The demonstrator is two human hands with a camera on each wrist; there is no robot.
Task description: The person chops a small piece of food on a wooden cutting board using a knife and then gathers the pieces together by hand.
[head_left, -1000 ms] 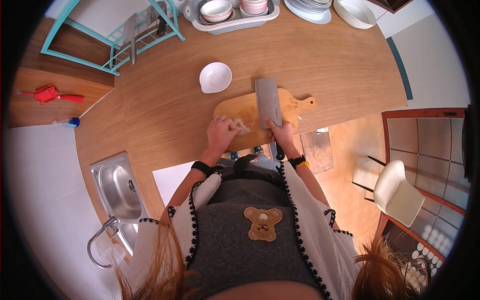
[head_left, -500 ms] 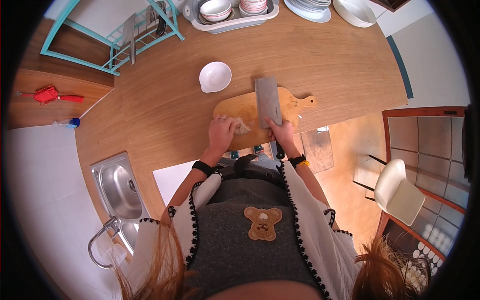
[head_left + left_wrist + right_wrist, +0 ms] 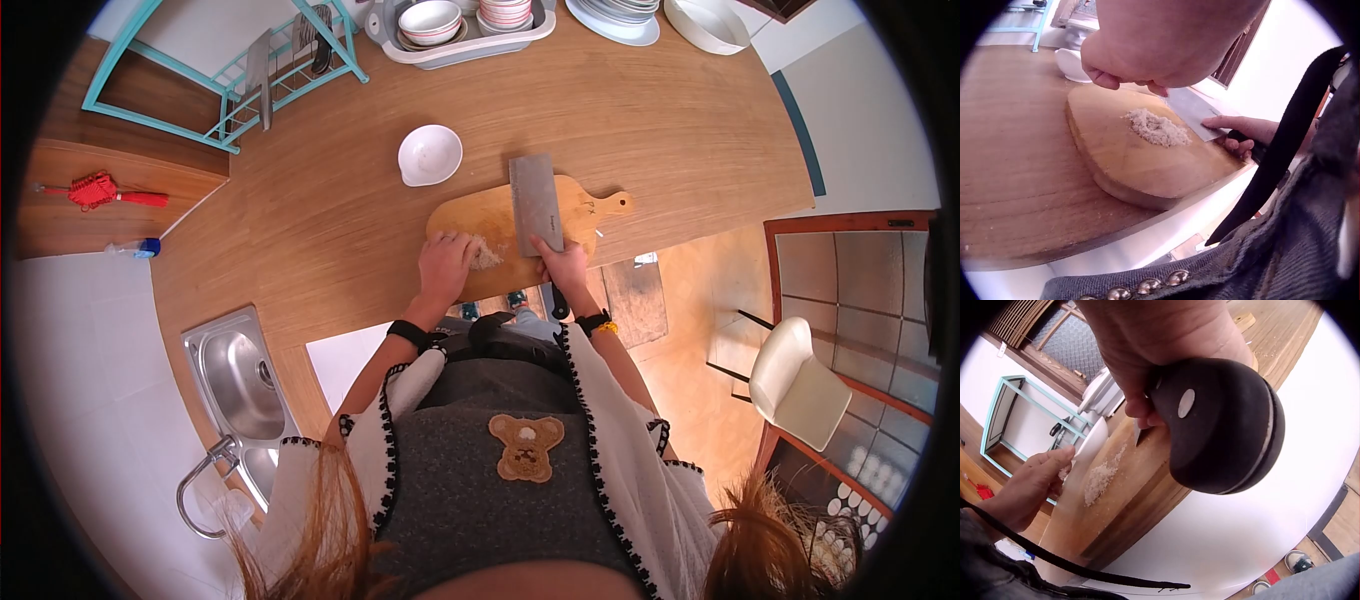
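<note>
Right hand [image 3: 563, 264] grips a cleaver [image 3: 537, 205] while left hand [image 3: 446, 268] bends over pale crumbs [image 3: 1157, 128]

Since a second ago, the left hand has changed most: its thumb then stood out toward the crumbs, and now its fingers lie closer together. They are bent over the left part of the small heap; whether any crumbs are pinched between them, I cannot tell. The right hand has stayed put, its fingers closed round the cleaver where blade meets black handle [image 3: 1210, 419], thumb laid on the blade's face. The blade reaches across the wooden cutting board [image 3: 478, 210] and past its far edge, and the handle's end points back toward the person. The crumbs rest on the board, left of the blade.

Small dark lettering on the blade is too tiny to read, as is a dark mark beside the board's handle.

Counted: one cleaver, one board, one heap and one white bowl [image 3: 432, 156], which stands on the table [image 3: 330, 220] beyond the board and apart from it. Two dark wristbands show, one per wrist. One pale chair [image 3: 785, 370] stands at the right.
</note>
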